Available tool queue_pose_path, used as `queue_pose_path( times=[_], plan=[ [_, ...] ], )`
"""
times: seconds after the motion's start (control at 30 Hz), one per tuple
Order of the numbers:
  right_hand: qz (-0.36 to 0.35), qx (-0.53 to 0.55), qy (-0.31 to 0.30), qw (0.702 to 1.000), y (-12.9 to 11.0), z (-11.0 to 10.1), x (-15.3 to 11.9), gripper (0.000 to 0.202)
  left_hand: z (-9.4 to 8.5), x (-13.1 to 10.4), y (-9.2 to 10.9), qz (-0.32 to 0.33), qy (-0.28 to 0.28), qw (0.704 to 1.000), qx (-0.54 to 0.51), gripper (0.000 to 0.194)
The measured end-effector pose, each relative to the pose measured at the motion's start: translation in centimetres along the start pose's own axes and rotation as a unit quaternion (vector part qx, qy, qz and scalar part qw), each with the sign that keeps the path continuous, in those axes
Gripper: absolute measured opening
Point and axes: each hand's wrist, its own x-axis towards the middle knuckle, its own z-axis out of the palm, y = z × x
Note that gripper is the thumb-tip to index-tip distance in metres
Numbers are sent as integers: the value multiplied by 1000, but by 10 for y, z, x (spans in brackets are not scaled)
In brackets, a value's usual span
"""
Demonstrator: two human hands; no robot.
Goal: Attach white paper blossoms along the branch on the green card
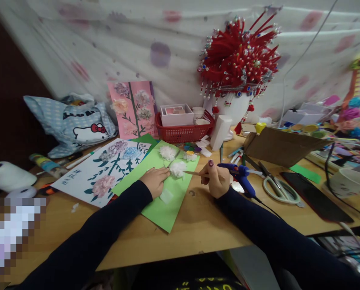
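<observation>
My left hand (pixel 154 182) lies flat on a light green sheet of paper (pixel 164 213), fingers stretched toward a fluffy white paper flower (pixel 177 169). In my right hand (pixel 216 181) is a slim brown pointed stick (pixel 194 173), pinched between the fingers. Its tip reaches the right edge of that flower; I cannot tell whether it is a brush. Two more fluffy flowers, a white one (pixel 167 152) and one with a yellowish centre (pixel 190 156), sit higher on the sheet, with dark stems between them. A pale scrap (pixel 166 196) lies below my left hand.
A blue glue gun (pixel 242 177) with its cord lies just beyond my right hand. Scissors (pixel 278 187), a dark phone (pixel 315 197) and a cardboard piece (pixel 284 147) are farther right. A flower picture (pixel 86 183) lies left; a red basket (pixel 182 133) stands behind.
</observation>
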Motion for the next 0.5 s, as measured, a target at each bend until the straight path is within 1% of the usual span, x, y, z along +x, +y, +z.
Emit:
queue_pose_path(
  times=[0.1,0.17,0.2,0.23,0.3,0.33,0.37,0.4,0.43,0.47,0.5],
  plan=[
    [-18,27,6,999,1,2,4,48,0,6,-5,17,-21,999,-31,61],
    [-36,26,-14,999,2,2,6,36,1,9,-10,29,-32,998,-48,61],
    [-48,23,-38,998,2,1,5,32,0,10,-13,37,-33,997,-56,60],
    [-64,16,-75,995,1,-1,4,29,-2,10,-16,45,-28,997,-65,57],
    [-117,-25,-175,977,-3,-5,-2,27,-8,9,-23,37,11,997,-71,47],
    [-152,-64,-235,958,-5,-8,-7,26,-13,7,-26,13,44,997,-62,42],
    [-197,-123,-261,937,-8,-10,-12,23,-19,5,-29,-26,79,996,-42,38],
    [-239,-171,-281,914,-10,-12,-16,21,-24,3,-33,-80,109,991,-14,36],
    [-273,-205,-308,888,-11,-12,-20,19,-30,0,-36,-143,126,981,18,37],
    [-296,-229,-324,869,-11,-13,-23,19,-34,-2,-39,-209,126,969,45,40],
    [-313,-241,-335,855,-11,-12,-24,20,-38,-5,-41,-266,111,956,62,43]
  ],
)
